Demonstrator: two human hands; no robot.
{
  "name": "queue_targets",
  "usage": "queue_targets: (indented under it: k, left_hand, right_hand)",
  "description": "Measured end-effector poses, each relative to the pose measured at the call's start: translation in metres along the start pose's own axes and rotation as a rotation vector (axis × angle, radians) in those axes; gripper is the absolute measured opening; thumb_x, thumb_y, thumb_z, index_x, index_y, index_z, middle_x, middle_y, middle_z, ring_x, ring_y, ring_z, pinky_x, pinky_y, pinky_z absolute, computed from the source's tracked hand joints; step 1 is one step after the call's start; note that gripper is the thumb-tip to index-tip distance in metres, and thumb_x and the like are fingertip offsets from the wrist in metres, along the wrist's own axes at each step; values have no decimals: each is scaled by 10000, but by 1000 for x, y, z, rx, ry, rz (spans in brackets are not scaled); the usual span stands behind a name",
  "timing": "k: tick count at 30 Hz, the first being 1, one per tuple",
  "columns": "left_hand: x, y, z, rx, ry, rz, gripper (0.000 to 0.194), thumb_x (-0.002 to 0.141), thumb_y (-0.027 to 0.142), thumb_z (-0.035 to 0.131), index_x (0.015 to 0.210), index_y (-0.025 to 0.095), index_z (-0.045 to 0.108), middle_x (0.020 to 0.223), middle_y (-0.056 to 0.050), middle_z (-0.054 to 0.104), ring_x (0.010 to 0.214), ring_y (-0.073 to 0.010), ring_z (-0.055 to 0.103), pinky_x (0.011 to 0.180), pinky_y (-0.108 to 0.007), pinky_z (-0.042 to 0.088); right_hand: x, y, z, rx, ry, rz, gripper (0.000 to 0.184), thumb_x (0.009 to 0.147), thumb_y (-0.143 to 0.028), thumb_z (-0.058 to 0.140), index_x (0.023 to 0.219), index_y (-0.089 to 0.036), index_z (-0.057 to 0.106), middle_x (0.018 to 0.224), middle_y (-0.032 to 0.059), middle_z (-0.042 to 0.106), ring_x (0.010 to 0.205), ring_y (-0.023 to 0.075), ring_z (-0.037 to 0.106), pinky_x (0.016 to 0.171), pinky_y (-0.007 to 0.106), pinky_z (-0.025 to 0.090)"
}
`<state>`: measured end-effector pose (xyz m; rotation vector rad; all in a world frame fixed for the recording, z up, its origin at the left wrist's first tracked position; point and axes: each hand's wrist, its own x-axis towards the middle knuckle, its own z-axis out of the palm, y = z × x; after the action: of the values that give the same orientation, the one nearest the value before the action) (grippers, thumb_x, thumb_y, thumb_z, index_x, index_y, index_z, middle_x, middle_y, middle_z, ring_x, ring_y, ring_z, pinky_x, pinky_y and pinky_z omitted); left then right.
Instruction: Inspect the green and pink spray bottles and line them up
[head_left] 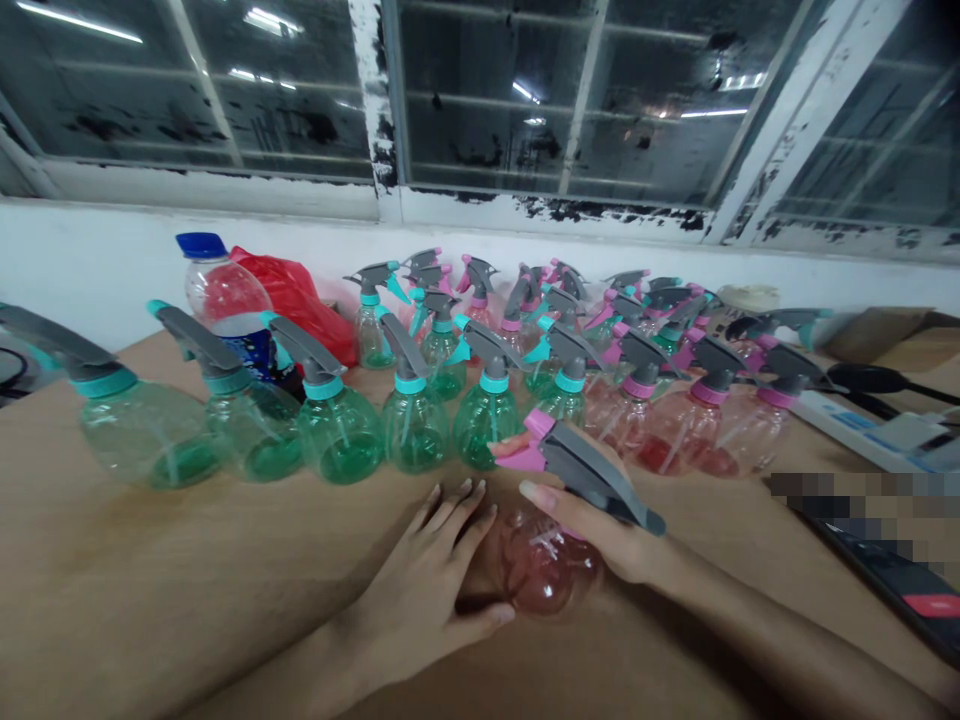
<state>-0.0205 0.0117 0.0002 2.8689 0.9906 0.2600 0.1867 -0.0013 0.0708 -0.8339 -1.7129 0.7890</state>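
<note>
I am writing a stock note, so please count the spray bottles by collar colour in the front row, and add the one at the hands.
Turquoise-collared row bottles: 6
Pink-collared row bottles: 3
Pink bottle at front: 1
Total: 10

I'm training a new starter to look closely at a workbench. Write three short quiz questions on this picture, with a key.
1. Which hand is around the neck of the pink spray bottle?
2. True or false: in the picture, the blue-capped plastic bottle stands to the right of the red plastic bag.
3. What colour is the collar on the leftmost front-row spray bottle?
A) pink
B) turquoise
C) yellow

Key
1. The right hand; the left hand is beside the bottle's body.
2. False: the blue-capped plastic bottle stands to the left of the red plastic bag.
3. B
</note>
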Motion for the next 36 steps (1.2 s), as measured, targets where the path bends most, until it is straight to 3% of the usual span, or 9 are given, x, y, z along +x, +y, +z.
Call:
queue_targets:
  k: [7, 10, 14, 18, 29, 36]
  left_hand:
    - [-1, -1, 1, -6, -8, -4, 749, 866, 641, 485, 1385, 106, 413, 1418, -165, 423, 1318, -340, 348, 1063, -537, 269]
    - [0, -1, 1, -15, 3, 1, 756, 869, 643, 480, 1404, 117, 384, 1456, -151, 371, 1339, -325, 315, 1077, -523, 253]
    - [-1, -1, 2, -9, -15, 4, 775, 877, 638, 470, 1421, 100, 351, 1491, -158, 297, 1361, -323, 269, 1085, -521, 238]
    - [-2, -1, 1, -12, 5, 5, 767, 876, 642, 466, 1403, 92, 380, 1465, -169, 346, 1347, -331, 298, 1078, -530, 250]
    - [-2, -1, 2, -12, 28, 1, 750, 867, 648, 481, 1386, 110, 412, 1413, -157, 432, 1321, -338, 343, 1067, -530, 269]
    - [-1, 0, 0, 1, -11, -1, 754, 874, 629, 489, 1391, 87, 402, 1420, -177, 416, 1310, -346, 359, 1064, -535, 264]
  right_hand:
    - [1, 0, 1, -14, 2, -19, 210, 809, -227, 622, 1014, -268, 600, 979, 3, 692, 900, 187, 667, 801, 329, 534]
    - [-1, 3, 0, -83, 19, 9, 70, 845, -289, 585, 890, -242, 612, 806, -8, 663, 755, 168, 655, 707, 324, 527]
    - [-3, 7, -1, -95, 35, 68, 167, 872, -355, 543, 773, -227, 584, 636, -33, 547, 690, 163, 622, 640, 310, 507]
    - [-1, 4, -1, -91, 20, 26, 112, 840, -337, 589, 865, -230, 611, 781, -9, 632, 726, 161, 630, 673, 314, 509]
    - [-2, 2, -2, -40, 13, 15, 240, 812, -298, 636, 1051, -270, 629, 1038, 11, 703, 961, 212, 666, 855, 360, 527]
    - [1, 3, 0, 3, -3, -1, 275, 792, -226, 648, 1067, -236, 635, 1023, 26, 711, 1005, 211, 661, 906, 350, 519]
